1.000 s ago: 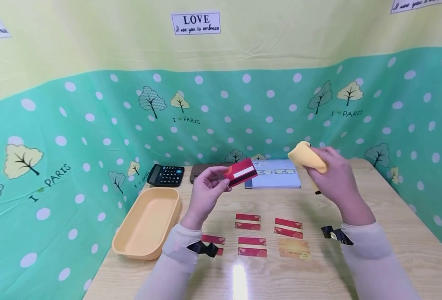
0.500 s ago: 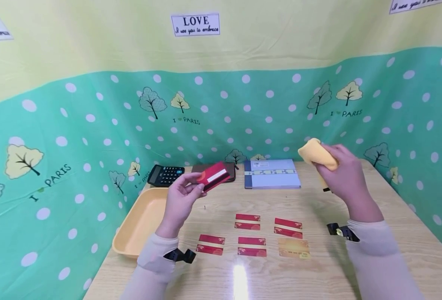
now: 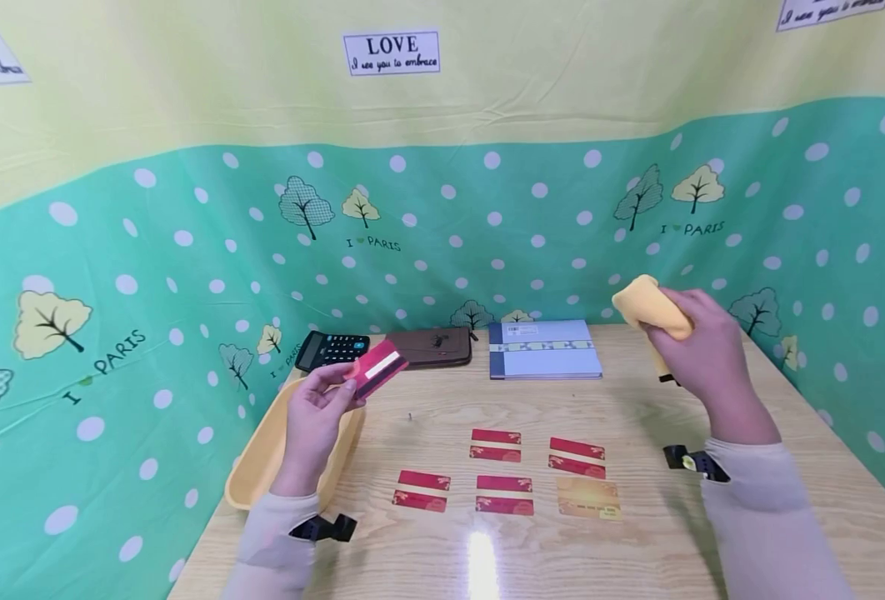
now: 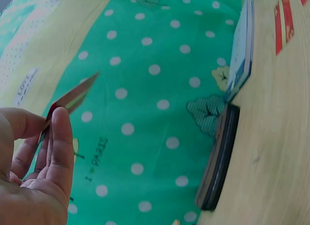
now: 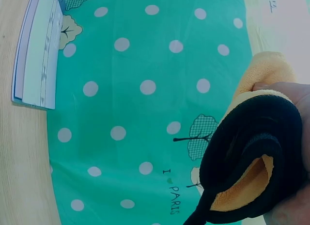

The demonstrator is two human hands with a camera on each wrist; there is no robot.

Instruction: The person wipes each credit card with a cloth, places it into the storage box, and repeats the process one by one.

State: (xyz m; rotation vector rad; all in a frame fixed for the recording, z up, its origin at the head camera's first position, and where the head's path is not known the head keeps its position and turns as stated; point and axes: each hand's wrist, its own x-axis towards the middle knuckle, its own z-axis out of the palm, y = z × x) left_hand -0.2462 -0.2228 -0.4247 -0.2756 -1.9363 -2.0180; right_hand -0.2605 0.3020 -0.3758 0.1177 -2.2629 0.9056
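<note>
My left hand (image 3: 315, 429) pinches a red card (image 3: 379, 370) with a white strip and a dark stripe between thumb and fingers. It is raised above the orange plastic basin (image 3: 251, 467), partly hiding it. In the left wrist view the card (image 4: 72, 96) shows nearly edge-on. My right hand (image 3: 705, 354) grips a folded yellow cloth (image 3: 652, 307) above the table's right side. In the right wrist view a dark edging runs around the cloth (image 5: 266, 72). Below, between the hands, lie several red cards (image 3: 504, 495) and one gold card (image 3: 588, 497).
At the back stand a black calculator (image 3: 335, 350), a brown zip wallet (image 3: 427, 347) and a pale blue notebook (image 3: 546, 350). A green dotted curtain (image 3: 412, 200) encloses the wooden table (image 3: 487, 400) at the back and both sides.
My left hand has carried the red card leftward, from in front of the notebook to over the basin's far end. My right hand has drifted slightly right with the cloth.
</note>
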